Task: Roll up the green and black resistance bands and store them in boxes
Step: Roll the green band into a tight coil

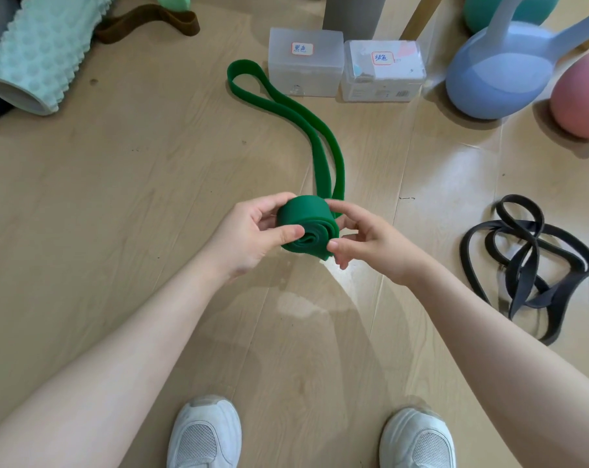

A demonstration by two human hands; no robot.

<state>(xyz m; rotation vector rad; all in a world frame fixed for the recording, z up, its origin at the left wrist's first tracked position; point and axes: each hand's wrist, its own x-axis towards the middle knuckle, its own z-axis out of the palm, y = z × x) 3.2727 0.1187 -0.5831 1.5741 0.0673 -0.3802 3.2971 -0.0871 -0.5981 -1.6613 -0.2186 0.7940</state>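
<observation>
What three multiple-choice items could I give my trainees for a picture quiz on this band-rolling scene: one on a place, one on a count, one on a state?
1. Where does the black band lie?
A. On the floor to the person's right
B. Inside a box
C. On the foam roller

2. How many clear boxes stand on the floor?
A. One
B. Two
C. Four

3. What state is the green band in?
A. Fully rolled
B. Partly rolled, tail trailing
C. Flat, untouched

Answers: 1 A, it sits tangled on the floor at right. 2 B, two labelled boxes stand side by side. 3 B, the left hand and right hand hold a roll while a loop stretches toward the boxes.
</observation>
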